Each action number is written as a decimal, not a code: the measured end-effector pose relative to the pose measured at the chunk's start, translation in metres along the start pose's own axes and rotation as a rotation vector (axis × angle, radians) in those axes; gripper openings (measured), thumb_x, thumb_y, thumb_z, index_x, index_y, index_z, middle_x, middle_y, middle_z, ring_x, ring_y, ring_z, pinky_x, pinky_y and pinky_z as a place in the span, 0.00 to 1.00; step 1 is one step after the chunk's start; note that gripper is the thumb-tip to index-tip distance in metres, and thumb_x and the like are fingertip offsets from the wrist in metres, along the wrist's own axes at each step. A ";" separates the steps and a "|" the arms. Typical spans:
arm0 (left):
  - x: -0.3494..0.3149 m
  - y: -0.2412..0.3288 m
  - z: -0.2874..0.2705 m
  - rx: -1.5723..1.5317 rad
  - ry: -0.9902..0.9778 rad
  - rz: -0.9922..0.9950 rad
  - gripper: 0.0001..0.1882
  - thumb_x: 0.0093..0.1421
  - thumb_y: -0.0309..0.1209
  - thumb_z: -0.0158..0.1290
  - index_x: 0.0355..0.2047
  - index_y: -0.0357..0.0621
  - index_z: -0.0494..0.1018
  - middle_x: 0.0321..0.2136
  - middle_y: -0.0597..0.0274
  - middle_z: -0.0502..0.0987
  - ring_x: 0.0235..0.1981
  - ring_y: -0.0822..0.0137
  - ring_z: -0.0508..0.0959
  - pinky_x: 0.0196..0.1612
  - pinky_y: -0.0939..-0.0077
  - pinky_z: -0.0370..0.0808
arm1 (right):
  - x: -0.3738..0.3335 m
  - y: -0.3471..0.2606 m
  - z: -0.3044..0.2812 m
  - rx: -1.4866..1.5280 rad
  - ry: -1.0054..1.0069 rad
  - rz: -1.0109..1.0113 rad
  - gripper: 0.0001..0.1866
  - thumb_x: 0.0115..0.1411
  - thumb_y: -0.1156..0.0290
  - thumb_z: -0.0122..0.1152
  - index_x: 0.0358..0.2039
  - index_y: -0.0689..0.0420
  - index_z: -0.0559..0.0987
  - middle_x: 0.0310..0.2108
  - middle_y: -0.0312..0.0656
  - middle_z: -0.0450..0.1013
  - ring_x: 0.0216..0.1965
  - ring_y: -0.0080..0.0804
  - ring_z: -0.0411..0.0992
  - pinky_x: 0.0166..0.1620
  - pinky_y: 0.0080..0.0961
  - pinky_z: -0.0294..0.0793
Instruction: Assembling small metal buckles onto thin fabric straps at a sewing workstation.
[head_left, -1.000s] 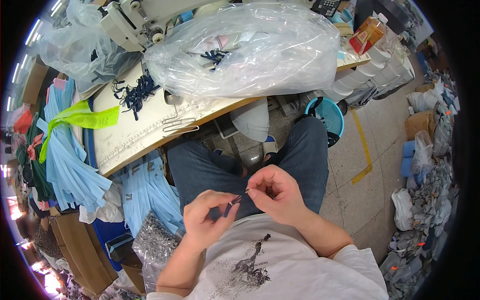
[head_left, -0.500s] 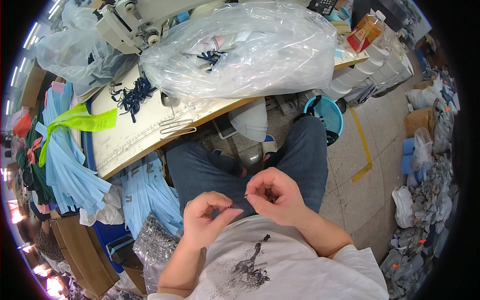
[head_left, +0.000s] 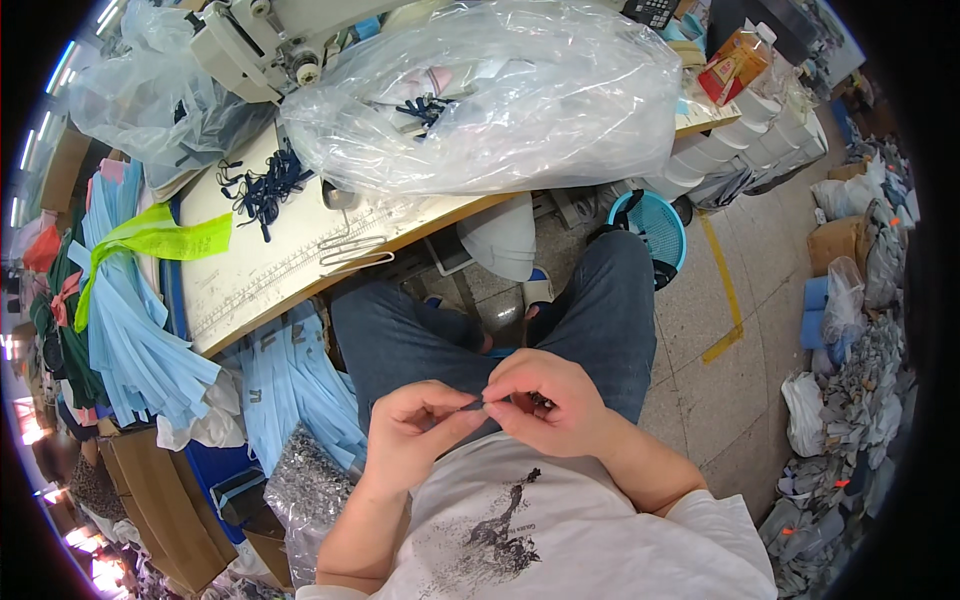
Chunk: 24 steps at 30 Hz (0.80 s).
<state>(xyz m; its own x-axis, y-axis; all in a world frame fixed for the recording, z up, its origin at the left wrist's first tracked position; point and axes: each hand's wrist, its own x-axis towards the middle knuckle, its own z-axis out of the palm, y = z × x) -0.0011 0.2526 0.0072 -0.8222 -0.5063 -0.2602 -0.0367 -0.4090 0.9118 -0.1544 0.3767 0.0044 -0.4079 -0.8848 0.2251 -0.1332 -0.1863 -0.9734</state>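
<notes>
Above my lap, my left hand [head_left: 412, 430] and my right hand [head_left: 553, 405] meet fingertip to fingertip. Thumb and forefinger of each are pinched on a small dark piece [head_left: 476, 405], too small to name. More little dark pieces [head_left: 541, 401] show inside the curled fingers of my right hand. Beside my left forearm lies a clear plastic bag [head_left: 308, 485] full of small grey and dark bits. Light blue fabric strips [head_left: 290, 390], with small dark marks or pieces on them, hang left of my left hand.
Ahead stands a white sewing table [head_left: 270, 262] with a sewing machine [head_left: 238, 48], navy cords [head_left: 266, 188] and a large clear bag [head_left: 500, 110]. A turquoise basket [head_left: 660, 235] is under its right side. Fabric scraps [head_left: 850, 400] pile up at right, cardboard [head_left: 165, 500] at left.
My hands have come together, closing the small gap between their fingertips. The left fingers are pinched tighter than before. Things on the table have stayed in place.
</notes>
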 end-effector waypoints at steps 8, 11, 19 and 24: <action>-0.003 -0.006 0.002 -0.069 0.016 -0.035 0.10 0.52 0.12 0.59 0.35 0.34 0.76 0.31 0.62 0.78 0.31 0.76 0.76 0.33 0.86 0.72 | 0.003 -0.002 -0.004 -0.089 -0.026 0.003 0.13 0.52 0.79 0.66 0.39 0.58 0.77 0.31 0.40 0.73 0.23 0.23 0.69 0.24 0.18 0.67; -0.003 -0.011 0.002 0.005 0.087 -0.008 0.10 0.51 0.13 0.60 0.35 0.34 0.77 0.31 0.63 0.77 0.29 0.77 0.74 0.32 0.87 0.70 | 0.004 0.002 -0.001 -0.087 -0.021 0.050 0.12 0.52 0.77 0.66 0.38 0.59 0.78 0.31 0.39 0.73 0.23 0.23 0.69 0.25 0.17 0.68; 0.003 -0.001 0.009 0.443 0.120 0.295 0.10 0.48 0.14 0.61 0.31 0.35 0.78 0.26 0.60 0.78 0.21 0.76 0.72 0.25 0.85 0.68 | 0.000 0.011 -0.001 0.115 -0.017 0.119 0.07 0.56 0.76 0.65 0.37 0.60 0.80 0.31 0.36 0.74 0.26 0.16 0.70 0.27 0.13 0.67; 0.004 -0.001 0.007 0.518 0.113 0.345 0.09 0.48 0.14 0.61 0.31 0.35 0.78 0.28 0.57 0.79 0.23 0.74 0.75 0.27 0.85 0.71 | 0.002 0.005 -0.003 0.163 -0.012 0.282 0.07 0.55 0.76 0.65 0.35 0.60 0.81 0.30 0.36 0.74 0.26 0.16 0.70 0.27 0.13 0.66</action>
<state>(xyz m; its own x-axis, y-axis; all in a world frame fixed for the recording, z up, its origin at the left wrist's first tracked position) -0.0082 0.2563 0.0072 -0.7720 -0.6318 0.0697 -0.0738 0.1980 0.9774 -0.1584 0.3753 0.0001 -0.3972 -0.9162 -0.0537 0.1299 0.0018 -0.9915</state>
